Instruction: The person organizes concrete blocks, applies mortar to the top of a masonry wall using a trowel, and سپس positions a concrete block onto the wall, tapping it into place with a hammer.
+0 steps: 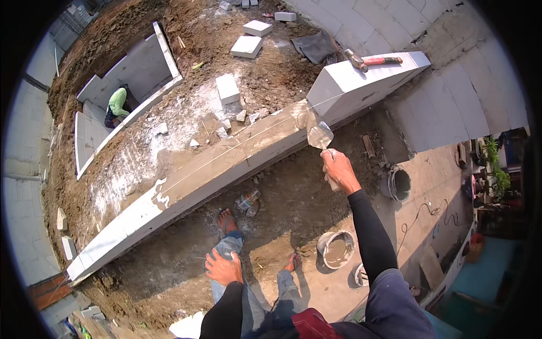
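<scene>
My right hand [340,170] is closed round the handle of a trowel [320,135]. Its blade, smeared with mortar, is at the edge of a low white block wall [121,229], beside the end of a raised block [361,76]. Grey-brown mortar [228,152] coats the middle of the wall's top, and a thin string runs along it. A hammer [372,60] with a red and black handle lies on the raised block. My left hand [224,268] rests on my bent knee with its fingers spread, holding nothing.
A bucket of mortar [337,250] stands near my feet, and another bucket [396,184] sits farther right. A crumpled plastic bottle [247,202] lies by my foot. Loose white blocks [228,89] lie beyond the wall. A person [118,105] bends inside a walled pit at the left.
</scene>
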Available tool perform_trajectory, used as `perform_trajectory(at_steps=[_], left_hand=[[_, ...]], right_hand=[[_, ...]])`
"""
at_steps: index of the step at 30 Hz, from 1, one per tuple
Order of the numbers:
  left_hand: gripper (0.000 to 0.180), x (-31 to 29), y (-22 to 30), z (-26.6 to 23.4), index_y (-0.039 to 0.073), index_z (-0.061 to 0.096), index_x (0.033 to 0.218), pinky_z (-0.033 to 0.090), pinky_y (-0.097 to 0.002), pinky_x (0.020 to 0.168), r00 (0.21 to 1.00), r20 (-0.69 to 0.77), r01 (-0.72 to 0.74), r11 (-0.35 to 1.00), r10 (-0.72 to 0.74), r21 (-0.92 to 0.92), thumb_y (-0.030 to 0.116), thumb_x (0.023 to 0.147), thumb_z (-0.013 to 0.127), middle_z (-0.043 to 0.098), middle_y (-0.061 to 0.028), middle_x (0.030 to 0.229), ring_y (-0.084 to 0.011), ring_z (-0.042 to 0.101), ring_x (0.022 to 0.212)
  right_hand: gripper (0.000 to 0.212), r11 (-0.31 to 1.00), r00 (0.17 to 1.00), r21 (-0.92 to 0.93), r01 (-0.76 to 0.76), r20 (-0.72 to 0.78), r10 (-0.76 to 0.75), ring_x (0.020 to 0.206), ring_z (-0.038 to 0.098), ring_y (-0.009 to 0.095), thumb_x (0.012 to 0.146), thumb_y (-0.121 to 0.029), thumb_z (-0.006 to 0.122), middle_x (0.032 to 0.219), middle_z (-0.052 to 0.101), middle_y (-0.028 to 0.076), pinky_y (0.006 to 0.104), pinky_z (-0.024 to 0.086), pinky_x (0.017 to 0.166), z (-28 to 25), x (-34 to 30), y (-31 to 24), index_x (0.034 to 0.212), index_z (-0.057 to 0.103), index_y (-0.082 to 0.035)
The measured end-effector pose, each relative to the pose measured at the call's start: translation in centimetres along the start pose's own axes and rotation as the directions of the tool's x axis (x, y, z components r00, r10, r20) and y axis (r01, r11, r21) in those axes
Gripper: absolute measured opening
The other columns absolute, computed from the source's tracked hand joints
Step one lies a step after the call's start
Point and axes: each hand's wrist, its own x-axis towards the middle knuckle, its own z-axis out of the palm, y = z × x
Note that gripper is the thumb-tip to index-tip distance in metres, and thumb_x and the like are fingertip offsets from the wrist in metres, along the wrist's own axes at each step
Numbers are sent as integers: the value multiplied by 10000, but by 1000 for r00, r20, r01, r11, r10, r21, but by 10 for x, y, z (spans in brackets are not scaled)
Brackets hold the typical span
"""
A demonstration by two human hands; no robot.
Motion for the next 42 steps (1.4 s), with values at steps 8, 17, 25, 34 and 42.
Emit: perform_trajectory(at_steps=[8,17,25,34,42], left_hand=[[687,32,13,-9,145,563,1408,462,-550,1032,997,-22,-69,996,68,-49,484,838,742,542,-140,1461,-350,523,1316],[699,48,8,-18,154,560,1424,449,-562,1046,1000,24,-9,997,11,-78,499,842,735,536,-132,1479,-347,520,1321],[689,40,-4,-22,153,553,1439,437,-586,1061,995,71,70,994,-64,-89,478,853,713,524,-144,1485,-364,510,1339],[676,20,-9,-7,180,563,1424,456,-568,1031,987,67,154,979,-146,-135,485,838,709,522,-116,1474,-344,513,1325],[682,10,-23,4,162,555,1421,459,-578,1033,974,96,218,963,-205,-160,471,844,745,528,-120,1468,-354,518,1321]], right_hand=[[370,873,973,439,-212,174,149,548,544,131,1052,-410,485,753,544,19,322,485,494,-1,59,5,1123,548,-52],[376,862,946,428,-272,282,158,540,497,74,1095,-452,442,740,521,-32,244,453,457,-38,77,-17,1105,571,-99],[391,831,821,374,-412,548,160,497,506,98,1081,-466,463,707,536,1,266,452,417,76,29,-33,1146,555,-92],[385,929,680,229,-290,732,32,530,513,122,1094,-415,419,727,529,26,297,468,482,240,-59,-97,1094,536,-48],[386,969,765,237,-70,636,-100,499,544,146,1083,-372,418,681,551,48,325,465,471,261,-96,-87,1062,575,-20]])
